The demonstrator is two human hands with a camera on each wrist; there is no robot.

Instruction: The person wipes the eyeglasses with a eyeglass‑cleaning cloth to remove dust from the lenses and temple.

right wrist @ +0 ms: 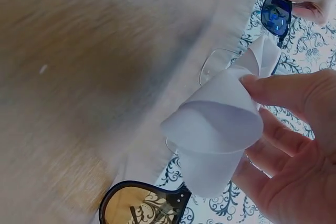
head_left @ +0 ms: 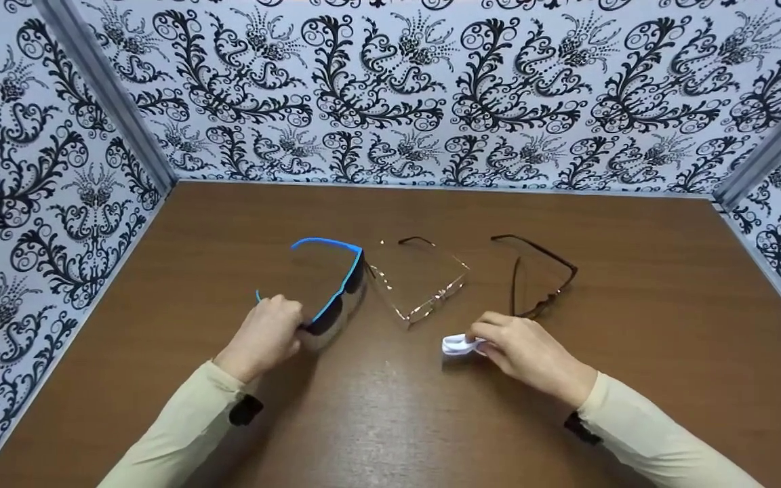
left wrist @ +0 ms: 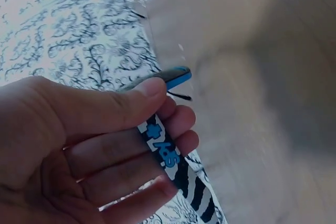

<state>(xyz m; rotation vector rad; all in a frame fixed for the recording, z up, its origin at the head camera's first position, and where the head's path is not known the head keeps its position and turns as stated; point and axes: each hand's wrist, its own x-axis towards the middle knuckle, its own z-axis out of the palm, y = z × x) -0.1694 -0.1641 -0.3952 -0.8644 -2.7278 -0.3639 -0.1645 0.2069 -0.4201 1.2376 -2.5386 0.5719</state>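
Note:
My left hand (head_left: 265,339) grips the near corner of blue-framed sunglasses (head_left: 343,290) with dark lenses, left of the table's middle. In the left wrist view, thumb and fingers pinch them by the hinge, and a zebra-striped temple arm (left wrist: 170,153) with blue lettering runs down past the fingertips. My right hand (head_left: 533,349) pinches a folded white cloth (head_left: 457,344) low over the table. Up close in the right wrist view, the cloth (right wrist: 215,121) hangs in loose folds between thumb and fingers, partly covering the clear glasses behind it.
Thin-rimmed clear glasses (head_left: 439,296) lie between the hands, arms spread toward the back. Dark-framed glasses (head_left: 560,259) lie just beyond my right hand; their lens looks amber (right wrist: 123,203) in the right wrist view. Patterned black-and-white walls (head_left: 390,88) border the brown table (head_left: 668,305).

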